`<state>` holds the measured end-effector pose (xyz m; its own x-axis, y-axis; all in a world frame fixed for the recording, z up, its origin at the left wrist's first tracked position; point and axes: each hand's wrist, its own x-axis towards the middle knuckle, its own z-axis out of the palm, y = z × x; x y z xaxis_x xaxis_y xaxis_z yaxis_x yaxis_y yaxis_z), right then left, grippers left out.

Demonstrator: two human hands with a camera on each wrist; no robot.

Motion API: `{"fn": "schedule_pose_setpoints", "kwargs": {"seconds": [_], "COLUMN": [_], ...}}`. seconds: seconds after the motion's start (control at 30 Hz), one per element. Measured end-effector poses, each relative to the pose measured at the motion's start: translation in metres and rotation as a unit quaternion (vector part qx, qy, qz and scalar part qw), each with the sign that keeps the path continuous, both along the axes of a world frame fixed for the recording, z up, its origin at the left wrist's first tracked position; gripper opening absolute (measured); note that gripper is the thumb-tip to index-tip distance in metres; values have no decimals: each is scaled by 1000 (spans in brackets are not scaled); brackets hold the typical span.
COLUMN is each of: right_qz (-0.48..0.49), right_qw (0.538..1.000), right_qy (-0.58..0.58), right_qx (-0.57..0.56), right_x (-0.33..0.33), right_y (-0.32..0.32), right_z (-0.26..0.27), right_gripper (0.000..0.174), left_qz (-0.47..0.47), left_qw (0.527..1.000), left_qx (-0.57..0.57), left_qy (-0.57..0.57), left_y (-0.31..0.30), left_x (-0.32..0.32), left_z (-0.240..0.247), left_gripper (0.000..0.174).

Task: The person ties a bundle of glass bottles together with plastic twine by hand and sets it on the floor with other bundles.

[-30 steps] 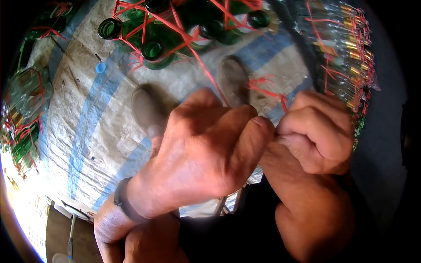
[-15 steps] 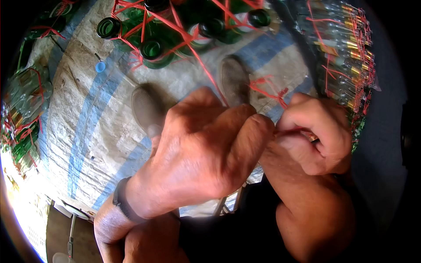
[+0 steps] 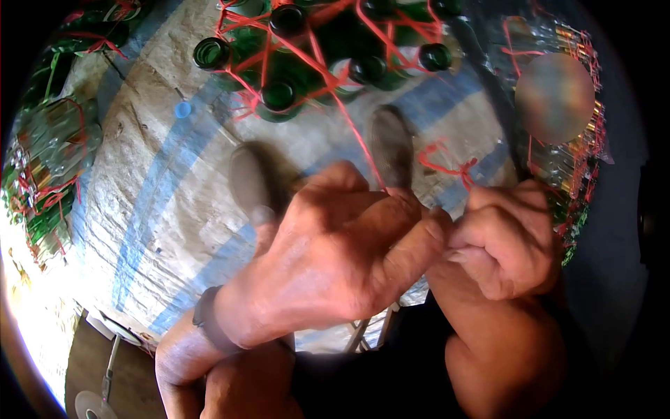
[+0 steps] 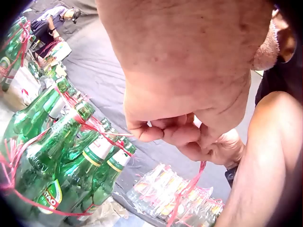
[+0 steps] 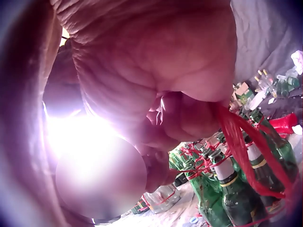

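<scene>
Green glass bottles (image 3: 279, 96) stand in a bundle, laced around their necks with red plastic string (image 3: 359, 133). One strand runs taut from the bundle to my left hand (image 3: 328, 251), whose curled fingers pinch it. Beside it, its fingertips close against the left hand's, my right hand (image 3: 506, 244) is curled tightly and grips the string too. A loose red tail (image 3: 447, 167) sticks out beyond the right hand; in the right wrist view the flat red ribbon (image 5: 246, 156) hangs from it in front of the bottles. The string between the two hands is hidden by the fingers.
A white-and-blue tarp (image 3: 167, 188) covers the floor, and my shoes (image 3: 391, 143) stand on it. Clear bottles (image 4: 175, 194) tied with red string lie at the right, more bundles (image 3: 59, 133) at the left. A person (image 4: 49, 26) is in the background. A blue cap (image 3: 183, 109) lies on the tarp.
The head view has shifted, so bottles and hands appear lower and further right. Red string seen inside the right hand half a second ago is now covered as its fingers close in.
</scene>
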<state>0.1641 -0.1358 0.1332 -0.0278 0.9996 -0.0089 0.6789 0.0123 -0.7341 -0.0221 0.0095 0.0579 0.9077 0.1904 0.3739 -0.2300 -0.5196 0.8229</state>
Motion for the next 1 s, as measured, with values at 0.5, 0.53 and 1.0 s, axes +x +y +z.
{"fn": "schedule_pose_setpoints", "kwargs": {"seconds": [0.5, 0.53, 1.0], "right_qz": [-26, -36, 10], "right_qw": [999, 998, 995], "right_qy": [13, -9, -77], "right_qx": [41, 54, 64], "right_x": [-6, -7, -5], "right_y": [0, 0, -7], "right_z": [-11, -12, -9], "right_gripper": [25, 25, 16], "left_qz": [8, 8, -4], "left_qw": [999, 999, 999], "left_qx": [-2, -12, 3], "left_qy": [-43, -44, -32], "left_y": [-2, -2, 1], "left_x": [-3, -3, -2], "left_z": [0, -1, -1], "left_gripper": [29, 27, 33]}}
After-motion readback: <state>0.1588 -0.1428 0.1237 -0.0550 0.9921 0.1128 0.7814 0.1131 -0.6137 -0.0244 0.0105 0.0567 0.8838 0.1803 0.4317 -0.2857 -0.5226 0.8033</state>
